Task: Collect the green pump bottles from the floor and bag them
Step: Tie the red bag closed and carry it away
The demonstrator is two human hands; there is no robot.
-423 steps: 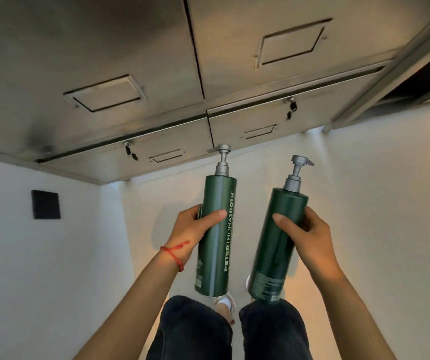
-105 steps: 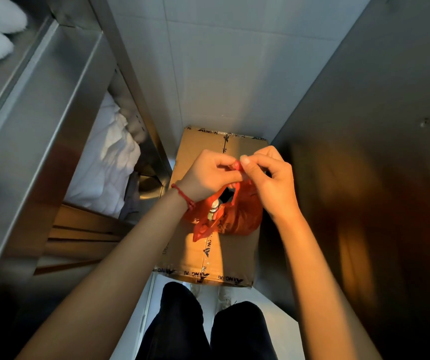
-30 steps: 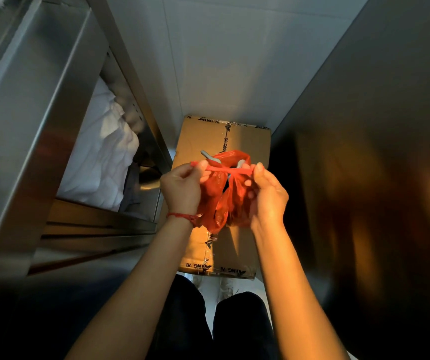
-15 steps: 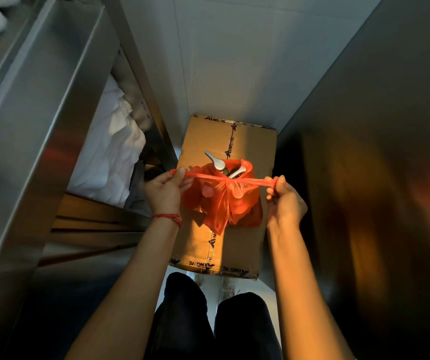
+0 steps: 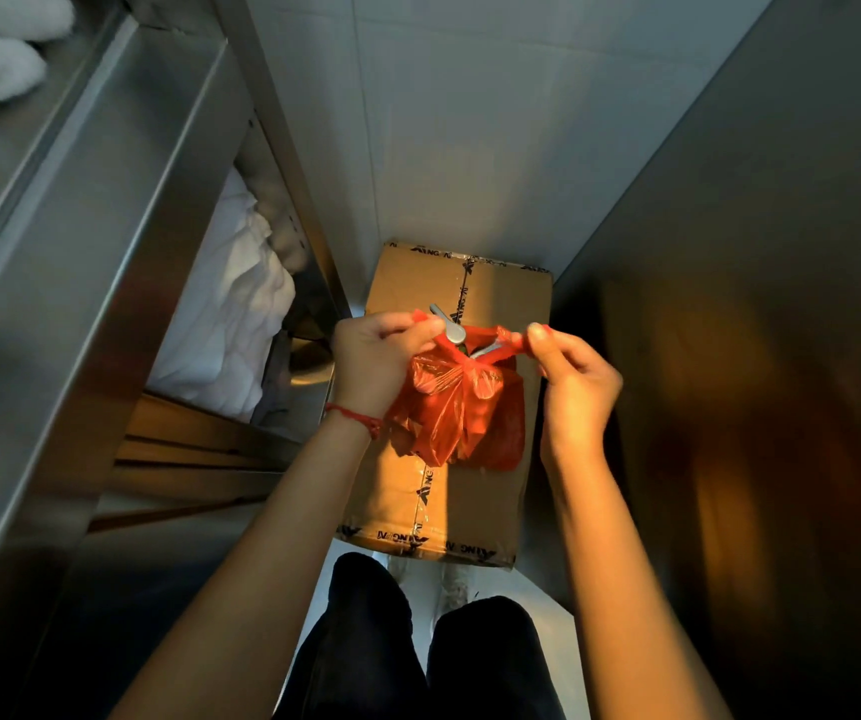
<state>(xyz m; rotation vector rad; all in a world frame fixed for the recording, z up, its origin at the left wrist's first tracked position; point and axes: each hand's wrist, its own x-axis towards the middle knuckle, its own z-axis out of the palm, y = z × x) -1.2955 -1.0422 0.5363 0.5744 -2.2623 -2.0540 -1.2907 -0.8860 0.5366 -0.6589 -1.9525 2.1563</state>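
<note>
Two hands are at the neck of a crinkled red plastic bag (image 5: 462, 410), which sits on a taped brown cardboard box (image 5: 501, 288) on the floor. The left hand (image 5: 374, 358) pinches one red handle strip, fingers curled round it; the right hand (image 5: 576, 379) pinches the other strip between thumb and fingertips. Grey metal pump heads (image 5: 452, 330) poke out of the bag's mouth between the hands, the bottles themselves hidden inside. A red string bracelet (image 5: 358, 417) circles the left wrist. White folded linen (image 5: 231, 309) lies on the steel shelf to the left.
</note>
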